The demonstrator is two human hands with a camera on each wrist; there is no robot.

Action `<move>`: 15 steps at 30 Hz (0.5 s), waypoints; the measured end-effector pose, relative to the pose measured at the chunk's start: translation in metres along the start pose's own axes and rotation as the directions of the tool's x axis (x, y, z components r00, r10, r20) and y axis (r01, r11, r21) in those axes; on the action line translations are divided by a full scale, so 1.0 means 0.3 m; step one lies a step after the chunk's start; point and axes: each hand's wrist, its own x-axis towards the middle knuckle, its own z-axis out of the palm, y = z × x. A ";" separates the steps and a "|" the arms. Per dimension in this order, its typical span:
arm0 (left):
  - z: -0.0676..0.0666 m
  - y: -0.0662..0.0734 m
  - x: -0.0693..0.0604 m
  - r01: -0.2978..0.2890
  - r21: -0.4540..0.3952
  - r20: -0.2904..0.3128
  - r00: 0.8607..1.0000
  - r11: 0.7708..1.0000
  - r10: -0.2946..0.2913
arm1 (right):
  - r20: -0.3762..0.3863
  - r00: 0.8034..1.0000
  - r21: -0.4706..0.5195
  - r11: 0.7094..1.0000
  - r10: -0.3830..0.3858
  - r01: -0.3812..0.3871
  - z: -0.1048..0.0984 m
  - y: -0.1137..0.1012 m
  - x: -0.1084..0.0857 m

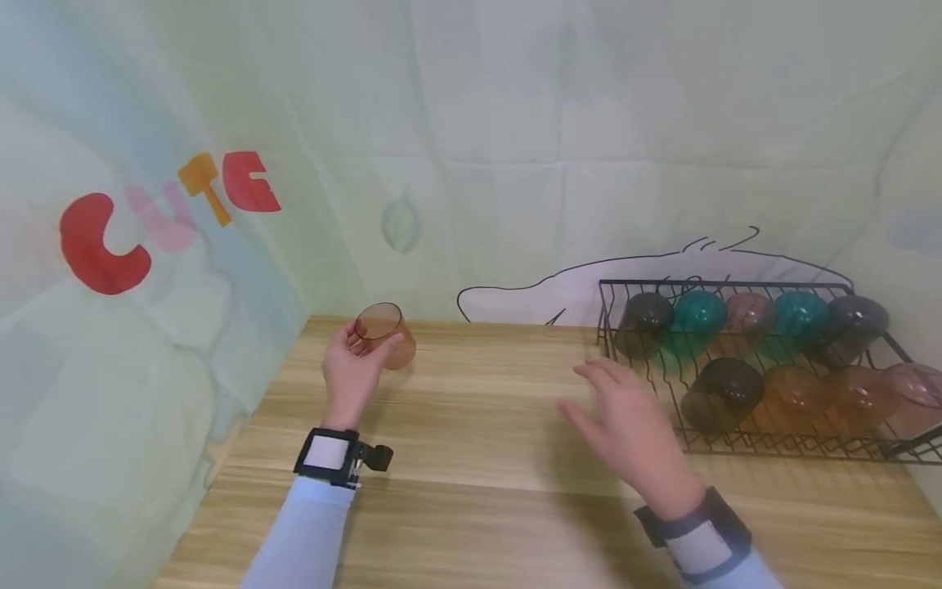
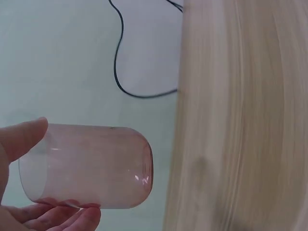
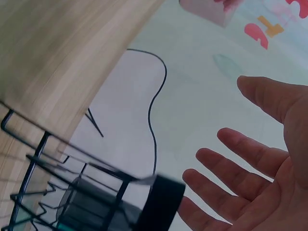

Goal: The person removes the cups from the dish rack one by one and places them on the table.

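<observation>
In the head view my left hand [image 1: 353, 372] holds a clear pinkish-orange glass [image 1: 397, 348] near the table's back left corner, its mouth facing up. The left wrist view shows thumb and fingers [image 2: 86, 219] on opposite sides of the glass [image 2: 96, 166] near its rim. My right hand [image 1: 629, 425] is raised over the table just left of the black wire rack [image 1: 688, 446], fingers spread and holding nothing. In the right wrist view the palm and fingers [image 3: 236, 178] are beside the rack's corner [image 3: 159, 202].
The rack holds two rows of tinted glasses: dark grey [image 1: 724, 397], teal [image 1: 699, 319], pinkish and orange [image 1: 795, 397]. Behind the wooden table [image 1: 471, 458] hangs a pale printed curtain [image 1: 500, 164] with red, pink and orange letters at the left.
</observation>
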 end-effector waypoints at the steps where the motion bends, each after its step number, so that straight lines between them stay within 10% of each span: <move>1: -0.008 -0.011 0.007 0.005 0.010 -0.012 1.000 1.000 -0.005 | -0.001 1.000 0.002 1.000 0.006 -0.006 -0.004 0.009 0.000; 15: -0.111 -0.106 0.074 0.093 0.095 -0.108 0.991 0.991 -0.083 | 0.013 0.989 0.045 0.988 0.149 -0.149 -0.059 0.098 -0.020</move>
